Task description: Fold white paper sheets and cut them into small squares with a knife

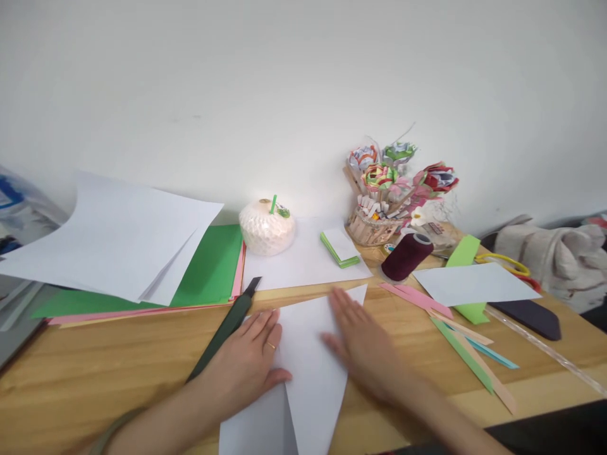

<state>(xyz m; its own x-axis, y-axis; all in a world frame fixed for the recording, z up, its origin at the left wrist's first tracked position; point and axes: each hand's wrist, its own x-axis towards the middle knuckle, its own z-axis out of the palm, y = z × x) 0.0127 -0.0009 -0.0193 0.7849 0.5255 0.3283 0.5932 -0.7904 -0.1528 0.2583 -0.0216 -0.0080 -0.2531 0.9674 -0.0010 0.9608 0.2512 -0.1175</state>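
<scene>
A white sheet of paper [310, 354] lies on the wooden table in front of me, with one part folded over the rest at a slant. My left hand [256, 351] presses on its left side, palm down, fingers stretched forward and thumb pointing right. On the right edge of the folded part rests my right hand [360, 341], flat, with its fingers extended and slightly blurred. A dark green utility knife [232, 319] with its blade showing lies just left of my left hand, partly hidden by the forearm.
Stacked white sheets [114, 234] cover green paper [208, 265] at the left. Behind are a white ornament [267, 230], green-edged paper pieces [339, 248] and a pot of paper flowers [374, 224]. Rightward lie a maroon thread spool [406, 257], paper strips [467, 354] and yellow-handled scissors [505, 260].
</scene>
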